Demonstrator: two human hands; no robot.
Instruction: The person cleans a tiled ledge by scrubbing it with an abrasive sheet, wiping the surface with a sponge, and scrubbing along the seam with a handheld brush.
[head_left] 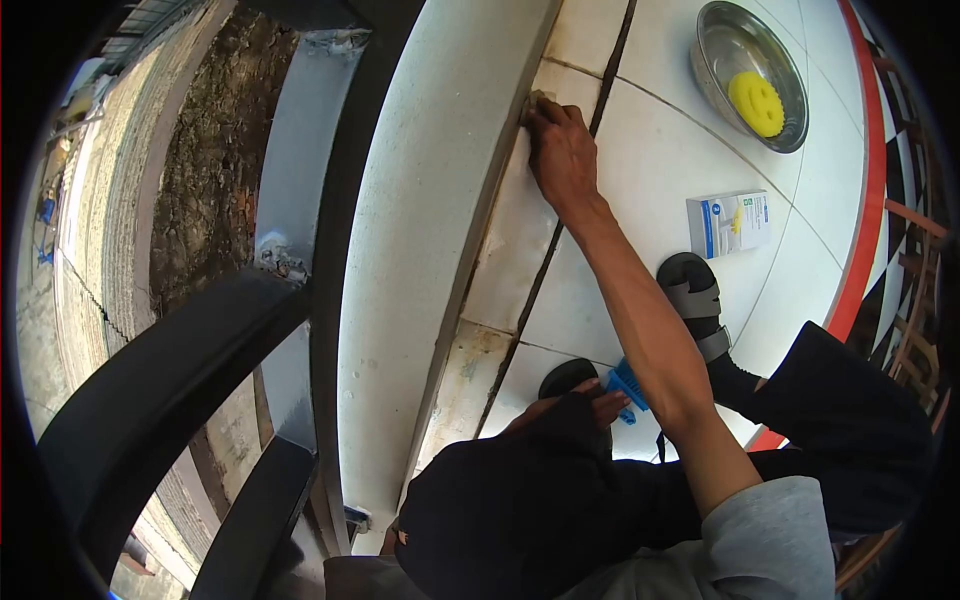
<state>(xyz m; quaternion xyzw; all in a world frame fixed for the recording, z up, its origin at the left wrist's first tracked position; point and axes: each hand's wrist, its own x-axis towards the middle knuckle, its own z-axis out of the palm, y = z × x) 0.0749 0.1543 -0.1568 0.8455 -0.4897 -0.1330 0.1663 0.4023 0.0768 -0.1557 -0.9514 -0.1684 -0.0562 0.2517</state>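
Observation:
My right hand (565,150) is closed, its fingertips pressed against the stained tile strip beside the raised ledge. Something small and pale shows at the fingertips, too little of it to name. Lower down, my left hand (608,405) shows partly past my black-trousered knee, its fingers round a blue bristled brush (627,385) near my sandals. The brush is partly covered by my right forearm. At the upper right, a metal bowl (718,65) holds a yellow smiley-faced sponge (757,104). A white and blue box (728,224) lies on the floor tiles.
The pale ledge (425,200) runs along the left side of the tiles. Beyond it stand black metal railings (170,380). My sandalled foot (695,300) is right of my forearm. A red edge strip (868,190) borders the tiles at the far right.

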